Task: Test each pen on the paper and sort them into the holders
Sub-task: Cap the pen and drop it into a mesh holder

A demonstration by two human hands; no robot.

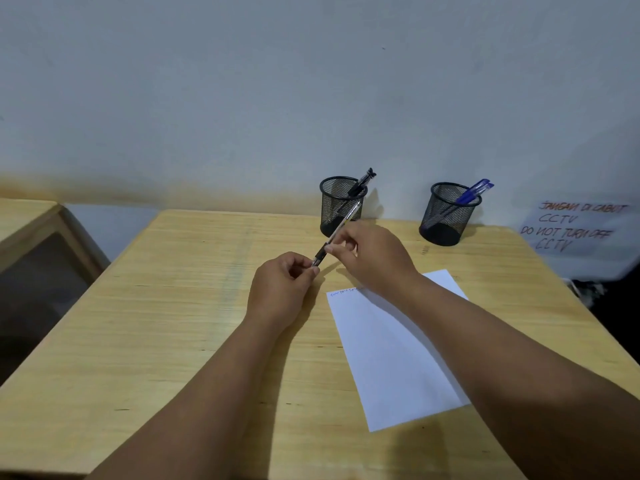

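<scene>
**Pen held between both hands at frame centre**

I see the pen [337, 231] slanting up to the right, above the wooden table [180, 306]. My left hand [282, 292] pinches its dark lower tip; my right hand [372, 258] pinches the clear barrel. The paper [391, 358] lies lower right. The left holder [341, 206] with black pens and the right holder [448, 214] with blue pens stand upper right.

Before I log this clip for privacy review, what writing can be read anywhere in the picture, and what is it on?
White paper sign on the wall, handwritten in red:
"JANGAN DI CABUT"
"CCTV"
"DO NOT TURN OFF"
"CCTV"
White paper sheet on the wooden table: a short line of blue pen scribble along its far edge, too small to read.
Pens and black mesh holders: no readable print.
</scene>
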